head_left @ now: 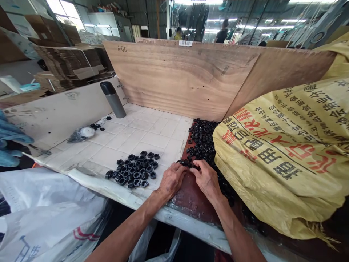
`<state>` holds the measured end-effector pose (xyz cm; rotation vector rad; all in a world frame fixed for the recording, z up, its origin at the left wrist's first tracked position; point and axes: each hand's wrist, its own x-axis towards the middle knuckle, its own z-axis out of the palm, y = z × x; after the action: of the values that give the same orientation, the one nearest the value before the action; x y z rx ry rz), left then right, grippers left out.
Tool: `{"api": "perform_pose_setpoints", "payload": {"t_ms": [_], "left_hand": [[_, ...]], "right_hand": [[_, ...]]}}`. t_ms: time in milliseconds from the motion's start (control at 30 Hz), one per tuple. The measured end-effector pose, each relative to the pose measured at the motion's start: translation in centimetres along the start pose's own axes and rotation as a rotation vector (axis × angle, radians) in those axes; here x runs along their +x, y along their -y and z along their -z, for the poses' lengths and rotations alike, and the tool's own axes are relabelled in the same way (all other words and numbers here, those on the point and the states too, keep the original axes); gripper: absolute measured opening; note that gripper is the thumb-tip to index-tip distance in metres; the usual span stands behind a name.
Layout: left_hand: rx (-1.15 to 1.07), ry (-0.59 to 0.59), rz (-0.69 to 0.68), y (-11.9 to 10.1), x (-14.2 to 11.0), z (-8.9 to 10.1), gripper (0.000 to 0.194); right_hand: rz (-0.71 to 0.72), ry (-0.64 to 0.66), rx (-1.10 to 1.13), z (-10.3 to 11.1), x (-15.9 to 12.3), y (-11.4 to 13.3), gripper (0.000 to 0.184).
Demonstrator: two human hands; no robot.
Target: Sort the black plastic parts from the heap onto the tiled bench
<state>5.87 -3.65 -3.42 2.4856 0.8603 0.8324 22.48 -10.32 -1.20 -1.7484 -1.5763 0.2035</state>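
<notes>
My left hand (pixel 172 179) rests at the seam between the white tiled surface and the dark red board, its fingers curled closed on small black plastic nuts (pixel 180 162). Close beside it, my right hand (pixel 207 179) pinches with thumb and index finger at the same small parts; the fingers partly cover what they hold. Behind and right of my hands spreads a heap of loose black nuts (pixel 203 138) on the red board (pixel 192 194). To the left, a flat cluster of hexagonal black nuts (pixel 136 168) lies on the tiles.
A large yellow printed sack (pixel 283 145) lies over the right side. Wooden panels (pixel 174 76) wall the back. On the tiles (pixel 147 125) stand a grey bottle (pixel 113 100) and a small plastic bag (pixel 81 134). White sacks (pixel 49 214) hang at lower left.
</notes>
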Motion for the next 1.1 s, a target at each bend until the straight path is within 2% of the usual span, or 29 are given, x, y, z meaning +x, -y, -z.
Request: {"api": "perform_pose_setpoints", "payload": {"t_ms": [100, 267, 433, 633, 833, 1000, 1100], "left_hand": [[-0.132, -0.018, 0.086, 0.0, -0.2, 0.5, 0.019], [-0.137, -0.147, 0.201, -0.1, -0.8, 1.0, 0.023], [-0.037, -0.091, 0.291, -0.3, -1.2, 1.1, 0.040], [-0.055, -0.028, 0.300, -0.1, -0.8, 1.1, 0.031], [-0.289, -0.112, 0.244, -0.5, -0.8, 1.9, 0.032], [-0.337, -0.155, 0.140, -0.9, -0.7, 2.2, 0.033], [-0.422, -0.155, 0.145, -0.9, -0.6, 2.0, 0.032]], "right_hand": [[-0.063, -0.030, 0.191, 0.0, 0.2, -0.1, 0.014], [-0.132, 0.058, 0.330, 0.1, 0.4, 0.0, 0.014], [-0.156, 0.132, 0.323, 0.5, 0.3, 0.4, 0.020], [-0.130, 0.139, 0.320, 0.9, 0.4, 1.2, 0.020], [-0.130, 0.175, 0.413, 1.0, 0.2, 1.8, 0.019], [-0.217, 0.179, 0.548, 0.9, 0.1, 1.7, 0.019], [-0.297, 0.207, 0.652, 1.0, 0.2, 1.6, 0.023]]}}
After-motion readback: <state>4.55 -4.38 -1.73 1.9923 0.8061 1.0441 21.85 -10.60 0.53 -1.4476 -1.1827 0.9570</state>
